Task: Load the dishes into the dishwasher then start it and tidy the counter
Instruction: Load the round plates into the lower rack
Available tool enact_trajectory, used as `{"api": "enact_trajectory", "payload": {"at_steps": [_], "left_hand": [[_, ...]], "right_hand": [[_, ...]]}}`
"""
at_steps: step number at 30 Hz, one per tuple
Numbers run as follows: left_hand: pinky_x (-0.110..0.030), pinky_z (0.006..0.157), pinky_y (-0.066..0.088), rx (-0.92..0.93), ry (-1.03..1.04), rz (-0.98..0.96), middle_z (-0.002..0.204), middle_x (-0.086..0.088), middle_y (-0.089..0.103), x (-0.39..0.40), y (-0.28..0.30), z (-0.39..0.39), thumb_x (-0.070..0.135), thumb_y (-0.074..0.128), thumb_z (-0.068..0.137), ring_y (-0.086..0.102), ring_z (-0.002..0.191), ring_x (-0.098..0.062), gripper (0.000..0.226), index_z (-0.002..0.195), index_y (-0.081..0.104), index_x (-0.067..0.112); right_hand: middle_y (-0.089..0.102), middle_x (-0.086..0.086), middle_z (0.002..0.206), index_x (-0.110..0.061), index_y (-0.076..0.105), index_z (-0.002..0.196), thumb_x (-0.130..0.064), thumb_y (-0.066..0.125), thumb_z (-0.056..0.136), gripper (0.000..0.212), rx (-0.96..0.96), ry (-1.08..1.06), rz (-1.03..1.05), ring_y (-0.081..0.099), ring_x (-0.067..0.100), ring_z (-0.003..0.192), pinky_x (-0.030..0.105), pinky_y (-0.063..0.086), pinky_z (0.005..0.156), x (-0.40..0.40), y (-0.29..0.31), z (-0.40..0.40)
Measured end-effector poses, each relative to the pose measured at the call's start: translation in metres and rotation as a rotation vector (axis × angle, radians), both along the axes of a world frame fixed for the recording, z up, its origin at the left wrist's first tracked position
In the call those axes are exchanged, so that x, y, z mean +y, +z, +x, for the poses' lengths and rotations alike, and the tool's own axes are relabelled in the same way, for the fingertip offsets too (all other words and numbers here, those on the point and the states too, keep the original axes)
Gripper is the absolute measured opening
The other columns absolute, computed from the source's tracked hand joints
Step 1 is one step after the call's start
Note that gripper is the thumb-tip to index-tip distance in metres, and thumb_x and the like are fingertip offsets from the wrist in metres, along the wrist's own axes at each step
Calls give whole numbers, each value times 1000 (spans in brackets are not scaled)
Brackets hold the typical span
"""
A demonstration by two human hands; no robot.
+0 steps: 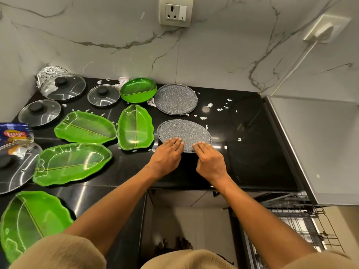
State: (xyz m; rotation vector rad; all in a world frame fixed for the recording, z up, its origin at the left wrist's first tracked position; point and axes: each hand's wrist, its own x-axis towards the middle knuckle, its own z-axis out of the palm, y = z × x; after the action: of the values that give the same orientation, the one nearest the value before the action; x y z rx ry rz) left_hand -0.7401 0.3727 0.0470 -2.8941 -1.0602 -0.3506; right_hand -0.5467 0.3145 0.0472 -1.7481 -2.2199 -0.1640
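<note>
A grey speckled round plate (184, 131) lies on the black counter (252, 152) near its front edge. My left hand (167, 156) and my right hand (209, 160) both rest on the plate's near rim with fingers laid straight on top. A second speckled plate (175, 99) lies behind it. Several green leaf-shaped plates (135, 129) are spread to the left, with a green oval dish (138, 90) at the back. Several glass lids (103, 95) sit at the far left. The dishwasher rack (310, 228) shows pulled out at the lower right.
White paper scraps (209, 105) are scattered over the counter. A chip bag (15, 133) and crumpled foil (48, 71) lie at the left. A plugged-in cable (299, 61) runs down the right wall. A wall socket (175, 11) is above.
</note>
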Motion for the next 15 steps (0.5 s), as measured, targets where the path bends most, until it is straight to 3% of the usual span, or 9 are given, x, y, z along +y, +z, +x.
{"api": "enact_trajectory", "payload": {"at_steps": [3, 8, 15], "left_hand": [[-43, 93, 56, -120, -47, 97, 114, -20, 71, 9, 18, 2, 16, 42, 84, 70, 105, -33, 44, 111, 71, -4], [-38, 85, 58, -204, -113, 127, 111, -16, 73, 16, 38, -1, 1, 64, 64, 72, 98, -31, 45, 109, 72, -1], [-37, 63, 59, -323, -36, 33, 97, -8, 75, 8, 60, 9, -6, 69, 60, 73, 86, -29, 45, 103, 71, 9]], "right_hand": [[69, 19, 122, 0, 66, 126, 10, 62, 69, 58, 52, -65, 27, 66, 34, 115, 42, 52, 103, 6, 7, 1], [76, 12, 106, -3, 74, 109, 10, 67, 76, 37, 202, -128, 121, 73, 28, 100, 40, 62, 76, 12, 29, 5], [76, 11, 104, -3, 74, 103, 8, 65, 79, 28, 187, -98, 352, 73, 26, 97, 36, 60, 83, -5, 47, 21]]}}
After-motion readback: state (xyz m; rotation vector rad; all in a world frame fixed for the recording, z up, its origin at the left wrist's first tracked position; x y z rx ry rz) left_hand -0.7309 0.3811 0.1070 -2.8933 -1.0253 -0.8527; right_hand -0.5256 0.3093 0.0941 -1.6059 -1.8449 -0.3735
